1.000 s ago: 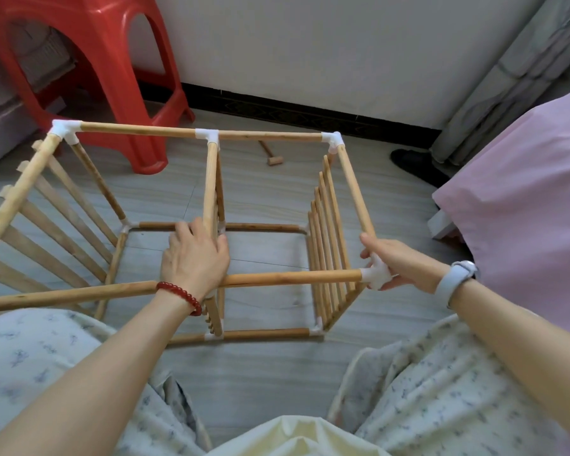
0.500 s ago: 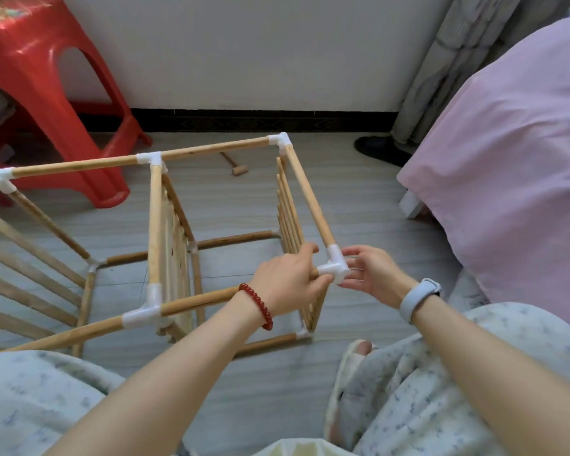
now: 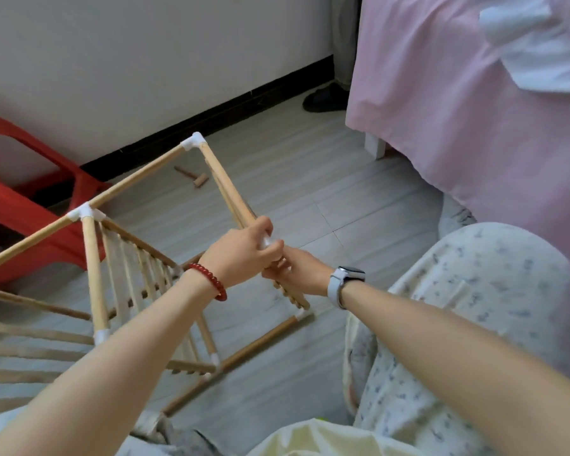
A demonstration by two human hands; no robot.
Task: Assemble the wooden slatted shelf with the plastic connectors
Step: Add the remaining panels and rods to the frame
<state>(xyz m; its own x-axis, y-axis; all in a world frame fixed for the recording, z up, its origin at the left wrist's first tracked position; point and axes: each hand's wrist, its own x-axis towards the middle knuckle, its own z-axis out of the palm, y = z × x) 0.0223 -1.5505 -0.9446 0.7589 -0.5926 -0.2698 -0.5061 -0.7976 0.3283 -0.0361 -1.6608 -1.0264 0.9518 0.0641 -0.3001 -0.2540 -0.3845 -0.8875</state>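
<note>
Left hand (image 3: 244, 255) now moved off middle rail, clamped over white corner connector (image 3: 266, 241) at frame centre — right hand (image 3: 297, 271) gripping beneath, fingers curled. Wooden shelf frame (image 3: 93, 274) lower left, tilted. Corner likely being pressed home.

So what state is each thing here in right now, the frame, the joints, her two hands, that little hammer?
Wooden shelf frame: partly assembled, standing tilted on the floor.
Near corner connector: mostly hidden, gripped by both hands.
Left hand: curled over that corner from above.
Right hand: fingers curled at the same corner from below.
Far corner connector: fitted, joining rods.
Small wooden mallet: lying untouched on the floor.
</note>
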